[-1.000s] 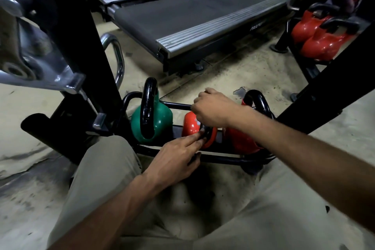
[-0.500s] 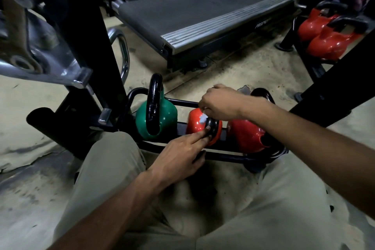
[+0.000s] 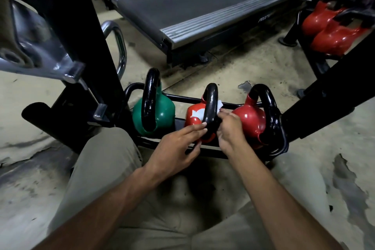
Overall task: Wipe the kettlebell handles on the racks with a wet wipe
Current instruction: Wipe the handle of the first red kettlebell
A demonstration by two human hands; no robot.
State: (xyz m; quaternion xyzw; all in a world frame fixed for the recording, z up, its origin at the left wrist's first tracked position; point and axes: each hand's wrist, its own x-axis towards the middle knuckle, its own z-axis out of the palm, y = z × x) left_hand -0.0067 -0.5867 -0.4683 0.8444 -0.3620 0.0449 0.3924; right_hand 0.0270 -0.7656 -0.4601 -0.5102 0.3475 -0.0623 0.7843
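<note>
1. the white wet wipe (image 3: 220, 105) is bunched behind the glossy black loop handle (image 3: 211, 103) of the small red kettlebell (image 3: 190, 124), mid-rack, placed to rub its far side.
2. the right hand (image 3: 231, 131) curls round the wipe and pinches it against the handle.
3. the left hand (image 3: 178, 146), fingers straight, presses the handle's near side, likely to steady it.
4. the low black tube rack (image 3: 283, 142) holds three kettlebells: one green round kettlebell (image 3: 162, 115), two red.
5. far right: two more red kettlebells (image 3: 332, 32); one grey treadmill (image 3: 203, 0).

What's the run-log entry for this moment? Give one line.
stage: handle wipe | target: middle red kettlebell handle | left hand: touches handle's lower end | right hand: holds wet wipe against handle
</note>
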